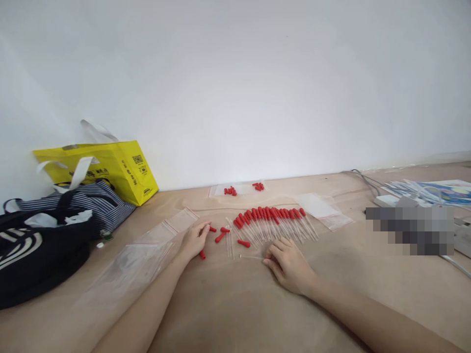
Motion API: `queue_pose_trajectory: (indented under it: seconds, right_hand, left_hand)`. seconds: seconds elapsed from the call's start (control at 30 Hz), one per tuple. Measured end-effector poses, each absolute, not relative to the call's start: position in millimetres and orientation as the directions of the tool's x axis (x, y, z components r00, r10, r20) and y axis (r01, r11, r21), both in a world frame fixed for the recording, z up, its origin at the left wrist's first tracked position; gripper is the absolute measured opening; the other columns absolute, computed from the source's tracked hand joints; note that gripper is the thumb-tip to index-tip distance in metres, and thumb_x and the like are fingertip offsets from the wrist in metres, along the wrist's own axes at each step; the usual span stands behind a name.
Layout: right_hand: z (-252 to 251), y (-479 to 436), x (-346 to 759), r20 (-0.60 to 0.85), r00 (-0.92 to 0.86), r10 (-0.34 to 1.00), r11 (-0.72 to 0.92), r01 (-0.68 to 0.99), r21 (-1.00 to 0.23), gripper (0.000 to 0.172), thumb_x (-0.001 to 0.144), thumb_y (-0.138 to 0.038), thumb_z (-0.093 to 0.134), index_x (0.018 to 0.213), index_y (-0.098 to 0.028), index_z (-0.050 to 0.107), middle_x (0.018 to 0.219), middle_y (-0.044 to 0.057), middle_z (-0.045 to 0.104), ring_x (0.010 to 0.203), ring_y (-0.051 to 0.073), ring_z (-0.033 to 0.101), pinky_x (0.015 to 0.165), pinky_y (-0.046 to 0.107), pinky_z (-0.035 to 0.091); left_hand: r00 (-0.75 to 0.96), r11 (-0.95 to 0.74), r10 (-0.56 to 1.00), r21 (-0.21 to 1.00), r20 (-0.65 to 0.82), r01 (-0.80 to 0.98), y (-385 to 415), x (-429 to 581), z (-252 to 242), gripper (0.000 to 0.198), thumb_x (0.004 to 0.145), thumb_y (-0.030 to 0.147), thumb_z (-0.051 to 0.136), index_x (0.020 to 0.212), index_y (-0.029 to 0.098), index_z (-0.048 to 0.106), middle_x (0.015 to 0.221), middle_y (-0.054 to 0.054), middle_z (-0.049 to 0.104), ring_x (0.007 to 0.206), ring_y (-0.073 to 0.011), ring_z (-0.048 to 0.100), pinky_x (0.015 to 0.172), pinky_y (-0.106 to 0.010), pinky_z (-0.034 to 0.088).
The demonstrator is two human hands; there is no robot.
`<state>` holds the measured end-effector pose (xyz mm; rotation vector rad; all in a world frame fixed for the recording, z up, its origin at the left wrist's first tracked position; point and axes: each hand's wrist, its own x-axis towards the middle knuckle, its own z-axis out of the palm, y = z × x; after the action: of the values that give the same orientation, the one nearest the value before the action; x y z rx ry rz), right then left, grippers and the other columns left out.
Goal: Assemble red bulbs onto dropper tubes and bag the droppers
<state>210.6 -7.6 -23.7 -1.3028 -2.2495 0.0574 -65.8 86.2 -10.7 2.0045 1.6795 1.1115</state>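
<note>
Clear tube left of right hand, seemingly within its pinch

On my left I see a yellow bag, a stripy bag and a black bag. On my right, papers lie near a gray cord.

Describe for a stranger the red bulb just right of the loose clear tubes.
On the table, find the fanned row of droppers. Beside its left end lie loose clear tubes. Just right of them is the red bulb: alone, without the tube its row neighbours carry.
</note>
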Motion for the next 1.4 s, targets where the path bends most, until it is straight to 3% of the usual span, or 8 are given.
queue_pose_trajectory:
  seconds: [0.27, 0.47, 0.6, 0.7, 0.83, 1.0, 1.2, 1.4]
  right_hand:
    - [-19.3, -3.4, 199.3, 0.394, -0.361, 0.845, 0.513, 0.755, -0.409, 0.010, 0.075, -0.028, 0.053, 0.075, -0.018, 0.052, 0.076, 0.001, 0.054, 0.073, 0.015, 0.046, 0.065, 0.026, 0.030]
    - [-19.9, -0.1, 193.1, 0.387, -0.368, 0.845, 0.517, 0.745, -0.422, 0.011, 0.075, -0.030, 0.054, 0.076, -0.018, 0.054, 0.077, 0.002, 0.054, 0.075, 0.015, 0.046, 0.066, 0.027, 0.030]
    - [-20.7, -0.6, 194.1, 0.390, -0.372, 0.842, 0.523, 0.739, -0.424, 0.010, 0.076, -0.029, 0.052, 0.077, -0.019, 0.054, 0.080, 0.003, 0.054, 0.077, 0.016, 0.046, 0.067, 0.027, 0.031]
    - [-21.0, -0.4, 193.8, 0.392, -0.382, 0.837, 0.530, 0.745, -0.405, 0.009, 0.076, -0.028, 0.052, 0.077, -0.019, 0.054, 0.079, 0.002, 0.053, 0.077, 0.016, 0.046, 0.068, 0.027, 0.031]
    - [-21.4, 0.4, 193.1, 0.396, -0.390, 0.832, 0.538, 0.741, -0.402, 0.007, 0.077, -0.025, 0.052, 0.076, -0.018, 0.054, 0.079, 0.002, 0.054, 0.077, 0.015, 0.047, 0.067, 0.027, 0.032]
    - [-23.1, 1.2, 192.4, 0.393, -0.378, 0.838, 0.530, 0.733, -0.425, 0.005, 0.078, -0.020, 0.050, 0.075, -0.018, 0.053, 0.079, 0.002, 0.054, 0.077, 0.015, 0.046, 0.067, 0.026, 0.032]
    - [-24.4, 1.6, 189.3, 0.365, -0.364, 0.857, 0.493, 0.785, -0.376, 0.006, 0.079, -0.020, 0.050, 0.074, -0.018, 0.053, 0.080, 0.003, 0.055, 0.078, 0.016, 0.046, 0.068, 0.027, 0.030]
    - [-24.9, 2.0, 191.8, 0.351, -0.294, 0.889, 0.424, 0.818, -0.389, 0.008, 0.081, -0.018, 0.045, 0.076, -0.018, 0.052, 0.079, 0.003, 0.058, 0.077, 0.016, 0.047, 0.068, 0.028, 0.027]
  left_hand:
    - [-0.009, -0.273, 0.927, 0.688, 0.376, 0.673, 81.8, -46.6, -13.4, 0.016, 0.069, 0.025, 0.052, 0.072, 0.018, 0.066, 0.078, -0.005, 0.068, 0.077, -0.0224, 0.061, 0.074, -0.035, 0.045]
    - [-0.084, -0.290, 0.905, 0.750, 0.416, 0.594, 87.2, -21.7, -20.9, 0.026, 0.076, 0.033, 0.044, 0.083, 0.014, 0.062, 0.079, -0.007, 0.067, 0.068, -0.0181, 0.062, 0.063, -0.029, 0.048]
    - [-0.089, -0.345, 0.868, 0.723, 0.488, 0.598, 77.4, -13.9, -9.3, 0.026, 0.076, 0.034, 0.046, 0.087, 0.016, 0.061, 0.081, -0.006, 0.064, 0.077, -0.0199, 0.059, 0.072, -0.033, 0.044]
    - [0.063, -0.439, 0.844, 0.617, 0.533, 0.653, 61.7, -11.6, 2.2, 0.012, 0.067, 0.031, 0.059, 0.072, 0.022, 0.065, 0.083, -0.003, 0.062, 0.088, -0.0227, 0.053, 0.085, -0.039, 0.034]
    - [0.430, -0.606, 0.753, 0.271, 0.498, 0.748, 48.6, -3.6, 5.5, 0.014, 0.070, 0.031, 0.059, 0.081, 0.026, 0.065, 0.094, -0.004, 0.059, 0.095, -0.0245, 0.047, 0.087, -0.043, 0.025]
    - [0.517, -0.638, 0.726, 0.164, 0.453, 0.753, 51.2, 6.0, -1.3, 0.009, 0.075, 0.031, 0.057, 0.075, 0.025, 0.063, 0.099, -0.003, 0.057, 0.097, -0.0234, 0.045, 0.084, -0.042, 0.024]
    - [0.530, -0.663, 0.724, 0.236, 0.441, 0.710, 52.2, 8.6, -2.8, 0.009, 0.077, 0.026, 0.056, 0.070, 0.022, 0.059, 0.093, -0.003, 0.059, 0.094, -0.0212, 0.046, 0.087, -0.041, 0.022]
    - [0.265, -0.540, 0.829, 0.578, 0.493, 0.612, 53.7, 0.5, -2.2, 0.011, 0.077, 0.028, 0.051, 0.071, 0.020, 0.055, 0.076, -0.002, 0.060, 0.081, -0.0207, 0.051, 0.080, -0.037, 0.035]
